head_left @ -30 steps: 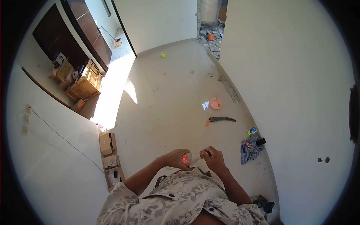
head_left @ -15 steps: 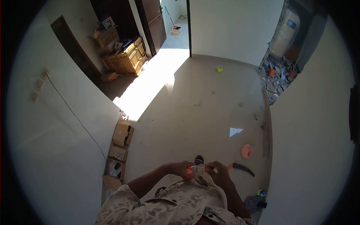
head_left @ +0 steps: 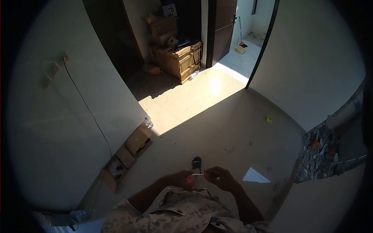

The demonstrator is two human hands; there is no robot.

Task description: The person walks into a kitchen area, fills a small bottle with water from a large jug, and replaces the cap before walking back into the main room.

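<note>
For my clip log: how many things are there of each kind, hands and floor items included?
Hands: 2, left hand and right hand
Small bottle: 1
Cardboard boxes: 3
Sandal: 1
Yellow cup: 1
Total: 8

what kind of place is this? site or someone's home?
Likely a room in a house under renovation, not lived in. Bare floor, rubble pile by a broken wall at right, cardboard boxes along the left wall. The left hand and right hand hold a small bottle.
</note>
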